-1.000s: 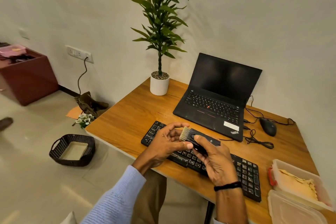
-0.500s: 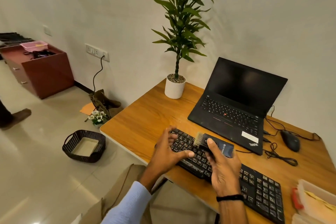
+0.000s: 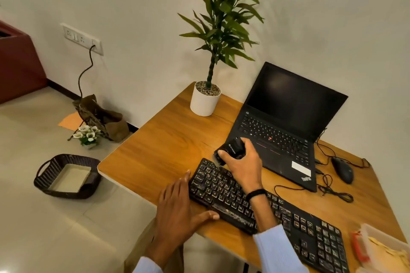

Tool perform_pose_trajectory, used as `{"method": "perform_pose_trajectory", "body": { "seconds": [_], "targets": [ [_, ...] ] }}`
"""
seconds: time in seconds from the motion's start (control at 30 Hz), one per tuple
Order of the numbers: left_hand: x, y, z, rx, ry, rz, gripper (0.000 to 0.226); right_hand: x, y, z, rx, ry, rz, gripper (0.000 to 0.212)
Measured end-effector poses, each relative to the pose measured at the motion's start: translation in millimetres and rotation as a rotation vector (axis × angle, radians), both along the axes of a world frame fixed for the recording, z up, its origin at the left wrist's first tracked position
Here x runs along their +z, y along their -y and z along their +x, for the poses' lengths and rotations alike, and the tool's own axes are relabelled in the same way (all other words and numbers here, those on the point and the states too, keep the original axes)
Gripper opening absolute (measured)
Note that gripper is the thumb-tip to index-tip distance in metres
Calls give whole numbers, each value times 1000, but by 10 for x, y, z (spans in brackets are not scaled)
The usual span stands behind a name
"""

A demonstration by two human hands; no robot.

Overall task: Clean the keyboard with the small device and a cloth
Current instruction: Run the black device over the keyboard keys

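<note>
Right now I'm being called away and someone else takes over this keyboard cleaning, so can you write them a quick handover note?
Left hand: open, flat on the desk at the left end of the keyboard, thumb against its front edge.
Right hand: grips the small device, brush end down on the keyboard's far left corner.
Cloth: lies in the clear container at the desk's right edge, untouched.
Done: brushing is under way at that corner; how much is clean cannot be told.
Left: brush the other keys, then wipe with the cloth.
</note>
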State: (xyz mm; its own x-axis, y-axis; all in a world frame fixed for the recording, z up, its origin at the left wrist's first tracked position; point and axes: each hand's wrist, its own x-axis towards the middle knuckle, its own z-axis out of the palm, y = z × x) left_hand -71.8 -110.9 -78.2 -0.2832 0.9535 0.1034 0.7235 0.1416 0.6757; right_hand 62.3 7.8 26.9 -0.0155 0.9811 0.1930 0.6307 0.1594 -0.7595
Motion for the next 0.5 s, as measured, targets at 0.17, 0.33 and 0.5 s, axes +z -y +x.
{"method": "perform_pose_trajectory", "body": {
  "seconds": [0.17,0.33,0.5],
  "targets": [
    [-12,15,5,7,-41,29,132,-101,-72,-248,105,35,-4,43],
    [11,24,14,12,-57,24,129,-108,-95,-238,132,86,7,44],
    [28,37,6,1,-60,-10,128,-109,-59,-231,106,74,19,40]
  ]
}}
